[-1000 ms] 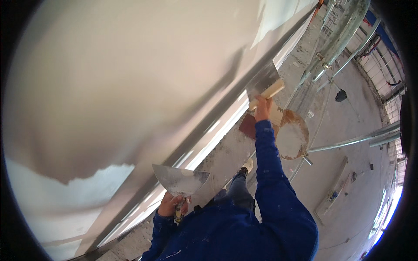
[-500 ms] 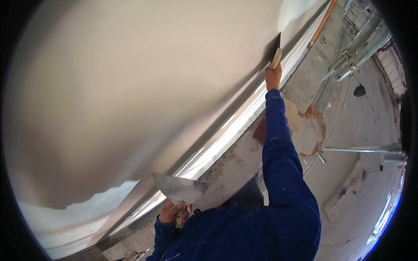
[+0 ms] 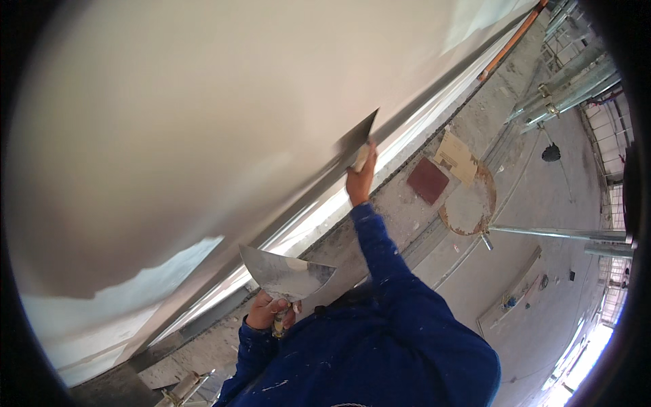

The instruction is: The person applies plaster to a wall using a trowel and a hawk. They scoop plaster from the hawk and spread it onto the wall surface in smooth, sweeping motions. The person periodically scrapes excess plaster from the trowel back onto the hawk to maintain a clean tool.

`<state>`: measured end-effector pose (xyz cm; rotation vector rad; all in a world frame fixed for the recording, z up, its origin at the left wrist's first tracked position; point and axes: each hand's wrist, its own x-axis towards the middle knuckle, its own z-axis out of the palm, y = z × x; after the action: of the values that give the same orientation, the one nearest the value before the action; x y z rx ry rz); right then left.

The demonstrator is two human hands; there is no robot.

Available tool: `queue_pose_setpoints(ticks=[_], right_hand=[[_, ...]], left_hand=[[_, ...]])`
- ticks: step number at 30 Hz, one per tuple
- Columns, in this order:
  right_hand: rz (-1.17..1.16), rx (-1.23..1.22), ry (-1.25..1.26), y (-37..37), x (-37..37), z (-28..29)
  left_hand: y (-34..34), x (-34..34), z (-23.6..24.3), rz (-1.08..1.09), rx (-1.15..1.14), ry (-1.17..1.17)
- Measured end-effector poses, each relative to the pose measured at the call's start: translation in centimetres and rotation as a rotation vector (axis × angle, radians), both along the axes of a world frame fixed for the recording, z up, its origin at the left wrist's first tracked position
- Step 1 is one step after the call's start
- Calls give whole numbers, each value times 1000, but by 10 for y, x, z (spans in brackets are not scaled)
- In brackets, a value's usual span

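Observation:
At the lower middle, my left hand (image 3: 270, 313) grips a wide metal putty knife (image 3: 271, 263), its blade held flat with some pale material on it. My right hand (image 3: 361, 175) is raised at the centre and closed on the wooden handle of a broad steel scraper (image 3: 365, 126), whose blade is at the wall. The wall (image 3: 169, 108) is a large pale surface with smeared plaster and whiter patches, bordered along the diagonal by a dark strip beside a bright band.
A concrete ledge (image 3: 390, 224) runs alongside the wall, carrying a reddish square piece (image 3: 427, 180) and tan cardboard (image 3: 458, 154). Beside these is a round stained board (image 3: 466, 208). Scaffold tubes (image 3: 563, 88) stand at the right. An orange pipe (image 3: 510, 46) lies at the upper right.
Over the last half second my right hand and scraper have moved down and left along the wall from the upper right. My left hand and putty knife stay near the same spot.

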<state>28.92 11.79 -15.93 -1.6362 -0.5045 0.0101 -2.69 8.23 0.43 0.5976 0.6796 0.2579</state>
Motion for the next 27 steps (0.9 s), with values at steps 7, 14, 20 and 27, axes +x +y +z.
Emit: queue_pose_setpoints(ticks=[7,14,20,27], right_hand=[[242,-34,48,-20,-127,31],[307,41,686,-128,-128,35],[374,519,765,-164,-101,105],[477,751,1034,-196,-117,156]], left_hand=[[13,-35,-4,-37,135,-65],[10,-30,-3,-164,188,-44],[6,-11,1,-262,245,-140],[4,-1,-1,-346,296,-153]])
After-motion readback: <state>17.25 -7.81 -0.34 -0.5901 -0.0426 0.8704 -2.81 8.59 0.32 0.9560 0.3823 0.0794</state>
